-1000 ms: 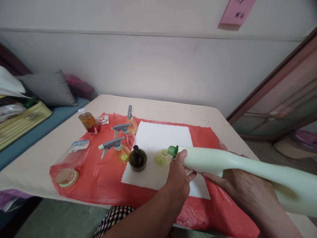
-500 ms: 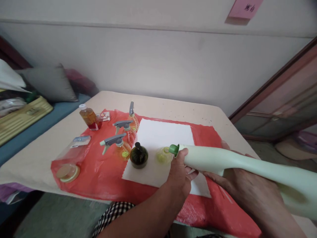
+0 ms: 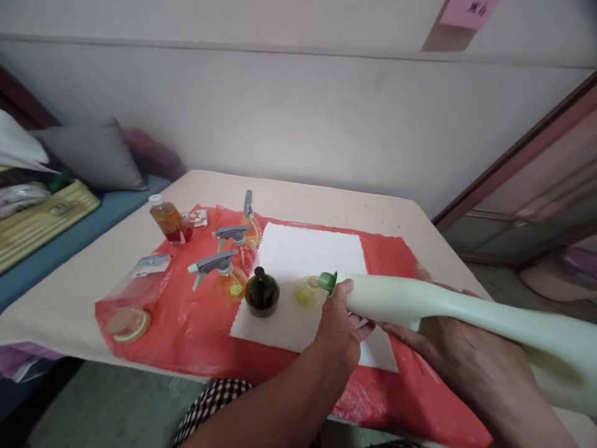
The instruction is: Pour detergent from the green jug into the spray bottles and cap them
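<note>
A long pale green plastic vessel (image 3: 396,295), with a narrow middle and a dark green spout piece (image 3: 328,282) at its left end, lies tilted across my view. My left hand (image 3: 339,320) is closed round the vessel's front end, thumb on top and fingers beneath. Further back, my right hand (image 3: 471,358) grips the narrow part from below, some of its fingers hidden. The spout tip is at the open mouth of a clear yellowish bottle (image 3: 305,295) standing on a white towel (image 3: 308,249); whether they touch I cannot tell.
Left of the yellowish bottle stands a dark green round bottle (image 3: 262,297). Several spray bottles (image 3: 231,283) with grey heads stand on the red plastic sheet (image 3: 196,336). An amber bottle (image 3: 170,224) and a round lidded container (image 3: 129,325) are farther left.
The view has shifted slightly, raising the pink note on the wall. The green spout tip has come from beside the yellowish bottle to overlap its mouth. Both hands keep their hold.
</note>
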`<control>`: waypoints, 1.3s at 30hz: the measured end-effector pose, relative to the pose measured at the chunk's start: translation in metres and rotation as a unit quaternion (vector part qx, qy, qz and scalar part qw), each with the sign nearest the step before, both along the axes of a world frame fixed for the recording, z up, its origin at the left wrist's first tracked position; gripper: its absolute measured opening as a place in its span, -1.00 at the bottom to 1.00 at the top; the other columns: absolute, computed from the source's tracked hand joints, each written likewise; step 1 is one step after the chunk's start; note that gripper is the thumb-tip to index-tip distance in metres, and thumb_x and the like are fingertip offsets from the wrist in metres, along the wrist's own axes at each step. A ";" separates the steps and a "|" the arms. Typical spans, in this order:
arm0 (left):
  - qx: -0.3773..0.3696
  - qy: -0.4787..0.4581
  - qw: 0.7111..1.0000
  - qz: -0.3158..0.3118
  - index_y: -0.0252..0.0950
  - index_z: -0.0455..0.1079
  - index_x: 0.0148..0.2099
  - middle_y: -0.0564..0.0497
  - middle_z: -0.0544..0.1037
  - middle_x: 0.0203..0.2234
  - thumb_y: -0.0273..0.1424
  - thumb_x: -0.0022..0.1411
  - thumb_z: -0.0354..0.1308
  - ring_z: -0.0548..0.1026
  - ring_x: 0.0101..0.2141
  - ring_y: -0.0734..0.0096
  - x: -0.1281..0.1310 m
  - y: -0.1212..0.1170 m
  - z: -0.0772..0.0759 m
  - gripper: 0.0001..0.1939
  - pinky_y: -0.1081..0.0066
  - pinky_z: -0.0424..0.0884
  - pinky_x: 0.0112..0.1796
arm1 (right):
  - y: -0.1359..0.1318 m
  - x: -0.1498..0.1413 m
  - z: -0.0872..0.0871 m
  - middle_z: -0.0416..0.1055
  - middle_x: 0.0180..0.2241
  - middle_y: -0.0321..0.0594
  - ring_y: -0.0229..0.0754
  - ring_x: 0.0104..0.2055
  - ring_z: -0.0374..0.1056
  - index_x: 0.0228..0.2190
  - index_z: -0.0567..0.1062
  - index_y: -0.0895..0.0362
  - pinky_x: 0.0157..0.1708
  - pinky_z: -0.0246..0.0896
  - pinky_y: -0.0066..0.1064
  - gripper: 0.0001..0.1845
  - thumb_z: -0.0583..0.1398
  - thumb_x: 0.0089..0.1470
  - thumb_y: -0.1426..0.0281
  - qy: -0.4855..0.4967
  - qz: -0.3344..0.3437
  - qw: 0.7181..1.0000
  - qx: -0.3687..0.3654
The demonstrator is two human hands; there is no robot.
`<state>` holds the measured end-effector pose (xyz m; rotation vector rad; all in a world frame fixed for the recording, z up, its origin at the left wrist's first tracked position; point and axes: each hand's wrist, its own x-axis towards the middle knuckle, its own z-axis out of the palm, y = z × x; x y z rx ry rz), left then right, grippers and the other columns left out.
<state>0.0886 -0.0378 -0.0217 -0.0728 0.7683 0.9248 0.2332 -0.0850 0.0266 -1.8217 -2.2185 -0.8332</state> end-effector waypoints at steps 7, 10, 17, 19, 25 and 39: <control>0.006 -0.017 1.000 -0.002 -0.27 0.35 0.05 -0.13 0.52 -0.02 -0.20 0.14 0.21 0.52 -0.09 0.18 0.000 0.001 -0.001 -0.54 0.25 0.44 -0.11 | 0.000 -0.002 0.002 0.46 -0.03 0.23 0.37 -0.03 0.40 0.23 0.24 0.28 0.00 0.29 0.08 -0.09 -0.08 0.16 -0.17 0.018 -0.016 1.000 -0.019; 0.000 -0.021 1.000 0.000 -0.28 0.36 0.04 -0.12 0.52 -0.03 -0.21 0.14 0.21 0.52 -0.10 0.19 0.000 0.000 0.001 -0.55 0.25 0.44 -0.12 | -0.001 -0.003 0.003 0.46 -0.01 0.20 0.35 -0.04 0.40 0.22 0.26 0.24 0.01 0.27 0.07 -0.11 -0.06 0.14 -0.18 0.017 -0.028 0.999 -0.034; -0.005 -0.032 0.999 0.003 -0.28 0.36 0.05 -0.11 0.53 -0.04 -0.22 0.13 0.22 0.52 -0.14 0.22 0.000 0.000 0.000 -0.54 0.27 0.44 -0.14 | -0.003 -0.003 0.004 0.49 -0.09 0.19 0.29 -0.01 0.39 0.19 0.28 0.25 0.01 0.27 0.02 -0.15 -0.08 0.18 -0.15 -0.008 -0.024 0.999 -0.033; -0.006 -0.034 0.999 0.002 -0.29 0.36 0.04 -0.11 0.53 -0.05 -0.22 0.13 0.21 0.52 -0.16 0.23 0.000 0.000 -0.001 -0.54 0.28 0.44 -0.15 | -0.002 -0.002 0.003 0.50 -0.12 0.18 0.28 -0.02 0.39 0.19 0.29 0.25 -0.03 0.29 0.01 -0.18 -0.08 0.19 -0.12 -0.020 -0.015 0.999 -0.026; -0.008 -0.031 0.999 0.002 -0.29 0.36 0.04 -0.11 0.53 -0.07 -0.22 0.15 0.20 0.52 -0.19 0.25 0.000 0.000 0.003 -0.57 0.30 0.42 -0.17 | 0.000 -0.001 0.000 0.47 -0.04 0.21 0.26 -0.08 0.40 0.21 0.26 0.30 -0.11 0.30 -0.02 -0.12 -0.06 0.19 -0.14 -0.029 -0.003 1.000 0.001; -0.015 -0.030 0.999 0.005 -0.31 0.37 0.02 -0.12 0.52 -0.08 -0.24 0.15 0.19 0.50 -0.20 0.26 -0.001 0.001 0.003 -0.58 0.27 0.42 -0.15 | 0.000 -0.003 0.003 0.46 -0.02 0.22 0.29 -0.09 0.38 0.18 0.32 0.29 -0.10 0.30 0.05 -0.05 -0.13 0.15 -0.21 -0.005 -0.010 1.000 -0.017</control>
